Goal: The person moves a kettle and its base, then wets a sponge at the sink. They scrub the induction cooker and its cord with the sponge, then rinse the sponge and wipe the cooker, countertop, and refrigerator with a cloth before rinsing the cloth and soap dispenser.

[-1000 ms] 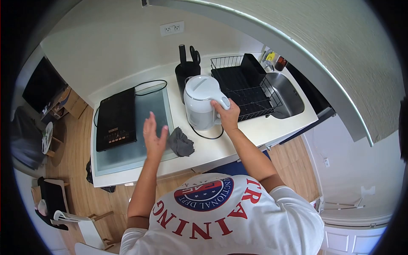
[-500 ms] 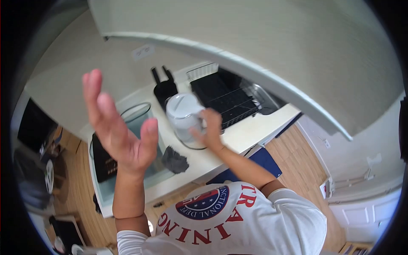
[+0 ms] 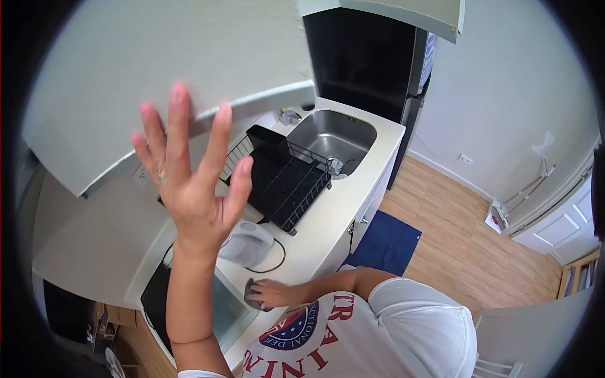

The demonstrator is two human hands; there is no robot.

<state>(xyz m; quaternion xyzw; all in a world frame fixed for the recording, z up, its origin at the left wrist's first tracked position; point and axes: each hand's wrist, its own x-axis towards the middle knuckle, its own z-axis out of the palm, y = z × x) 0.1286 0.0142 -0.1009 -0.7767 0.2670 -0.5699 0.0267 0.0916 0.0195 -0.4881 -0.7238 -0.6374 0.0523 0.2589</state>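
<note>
My left hand (image 3: 200,205) is raised in front of the camera, fingers spread, holding nothing; it partly covers the kettle and the wall behind. Low on the counter, my right hand (image 3: 272,295) has its fingers closed over a dark grey cloth (image 3: 251,294) at the front edge. Just beyond the cloth stands a white electric kettle (image 3: 247,247), with its black cord (image 3: 283,257) looped beside it. Left of the cloth lies a glass-like panel (image 3: 228,315) set on the white counter.
A black dish rack (image 3: 277,192) stands behind the kettle, beside a steel sink (image 3: 337,135). A black fridge (image 3: 359,60) is at the far end. An overhead cabinet edge (image 3: 265,97) juts out above. A blue mat (image 3: 386,244) lies on the wooden floor.
The view has swung right, bringing the sink and fridge into sight. My right hand has left the kettle and come down onto the cloth. My left hand stays raised, its fingers now spread wider.
</note>
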